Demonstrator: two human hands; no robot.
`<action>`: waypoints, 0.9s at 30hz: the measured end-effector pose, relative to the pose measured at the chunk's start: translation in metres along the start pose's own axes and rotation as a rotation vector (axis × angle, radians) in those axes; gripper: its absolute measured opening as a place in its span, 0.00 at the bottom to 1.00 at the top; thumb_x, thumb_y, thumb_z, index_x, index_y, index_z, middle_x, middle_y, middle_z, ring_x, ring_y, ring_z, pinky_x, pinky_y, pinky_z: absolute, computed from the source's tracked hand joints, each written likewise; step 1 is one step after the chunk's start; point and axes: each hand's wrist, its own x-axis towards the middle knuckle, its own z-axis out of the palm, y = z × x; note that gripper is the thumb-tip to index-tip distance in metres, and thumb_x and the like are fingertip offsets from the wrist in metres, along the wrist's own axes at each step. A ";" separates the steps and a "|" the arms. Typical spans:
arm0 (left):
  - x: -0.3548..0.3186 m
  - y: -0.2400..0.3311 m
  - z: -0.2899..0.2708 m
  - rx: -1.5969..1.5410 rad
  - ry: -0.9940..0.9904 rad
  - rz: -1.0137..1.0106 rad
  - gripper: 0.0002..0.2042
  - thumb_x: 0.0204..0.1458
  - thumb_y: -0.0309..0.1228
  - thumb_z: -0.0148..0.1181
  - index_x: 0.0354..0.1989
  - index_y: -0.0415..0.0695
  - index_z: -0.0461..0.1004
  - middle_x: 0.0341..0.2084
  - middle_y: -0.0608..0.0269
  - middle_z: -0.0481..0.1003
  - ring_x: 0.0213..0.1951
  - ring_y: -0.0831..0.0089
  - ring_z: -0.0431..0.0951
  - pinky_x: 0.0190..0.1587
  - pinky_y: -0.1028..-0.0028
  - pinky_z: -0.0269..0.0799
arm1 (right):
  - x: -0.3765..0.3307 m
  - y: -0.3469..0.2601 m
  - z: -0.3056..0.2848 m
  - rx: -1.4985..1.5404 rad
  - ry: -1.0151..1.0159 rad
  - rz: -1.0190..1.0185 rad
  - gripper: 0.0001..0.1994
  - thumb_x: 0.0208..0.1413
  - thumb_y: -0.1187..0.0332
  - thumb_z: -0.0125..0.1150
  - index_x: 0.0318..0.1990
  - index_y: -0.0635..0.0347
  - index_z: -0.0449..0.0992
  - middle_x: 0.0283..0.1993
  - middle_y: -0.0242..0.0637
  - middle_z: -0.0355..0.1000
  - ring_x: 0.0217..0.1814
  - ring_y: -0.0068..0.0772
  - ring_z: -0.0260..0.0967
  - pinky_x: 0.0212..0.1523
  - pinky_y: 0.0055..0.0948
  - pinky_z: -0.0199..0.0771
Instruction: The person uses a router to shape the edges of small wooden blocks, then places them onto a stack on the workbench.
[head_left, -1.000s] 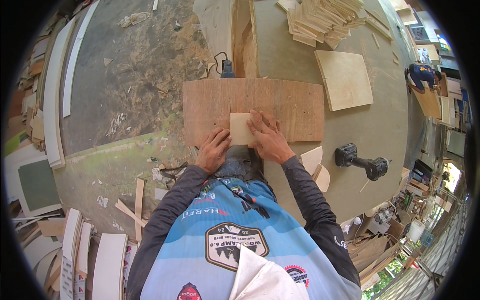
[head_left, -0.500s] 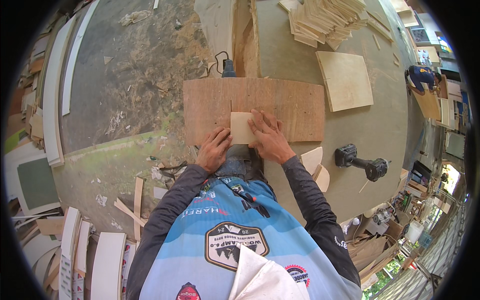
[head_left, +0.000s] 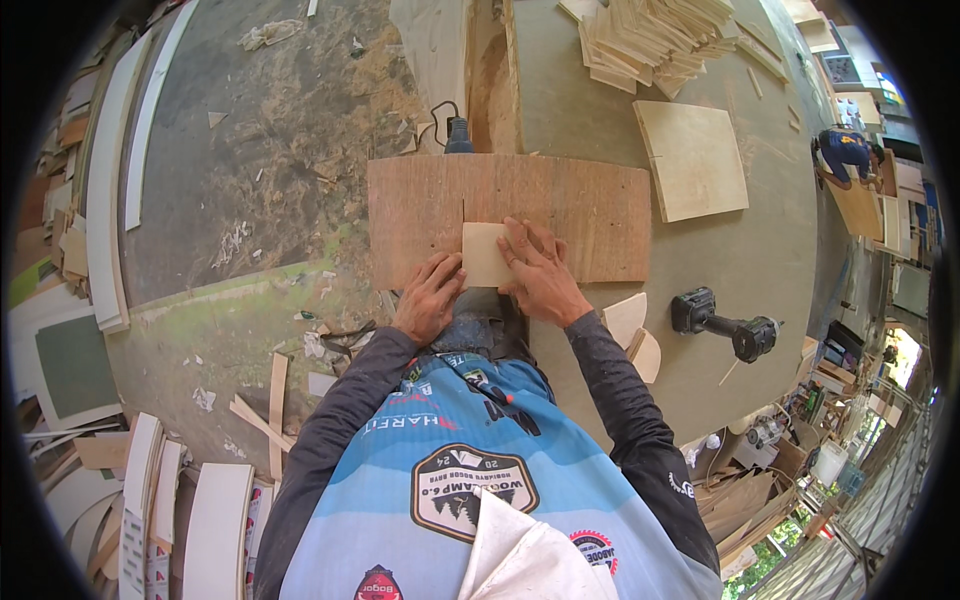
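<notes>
Small piece point(head_left: 484, 254) on board point(head_left: 600, 215) (apparently flat)

Pale tan wood piece point(head_left: 484, 254); reddish-brown grained board point(head_left: 590, 215); black cordless drill point(head_left: 722, 325); grey-green worktable point(head_left: 770, 255).

- The scene is lit by bright, even daylight; only soft shadows are cast.
- Straight edges are bent strongly toward the rim, which is ringed in black.
- The centre is rendered sharp; the margins are smeared.
</notes>
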 end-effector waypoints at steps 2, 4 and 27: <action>0.000 0.000 0.000 0.003 0.000 0.005 0.16 0.55 0.25 0.67 0.52 0.36 0.79 0.61 0.52 0.73 0.63 0.50 0.72 0.61 0.55 0.70 | 0.000 0.000 0.001 -0.008 0.000 -0.001 0.41 0.44 0.62 0.78 0.69 0.60 0.72 0.83 0.40 0.48 0.82 0.51 0.42 0.73 0.55 0.49; 0.000 -0.001 0.001 0.008 -0.001 0.012 0.16 0.56 0.25 0.66 0.52 0.36 0.79 0.61 0.52 0.73 0.63 0.51 0.72 0.61 0.56 0.70 | 0.000 0.000 0.001 -0.013 0.000 -0.002 0.41 0.44 0.62 0.78 0.69 0.60 0.72 0.83 0.40 0.48 0.82 0.51 0.42 0.73 0.55 0.48; 0.001 -0.002 0.000 0.057 -0.027 0.026 0.17 0.55 0.25 0.66 0.53 0.33 0.78 0.60 0.51 0.74 0.63 0.52 0.71 0.61 0.56 0.70 | 0.001 0.001 0.001 -0.030 0.002 -0.009 0.40 0.46 0.60 0.78 0.69 0.60 0.72 0.83 0.40 0.47 0.82 0.51 0.42 0.73 0.55 0.48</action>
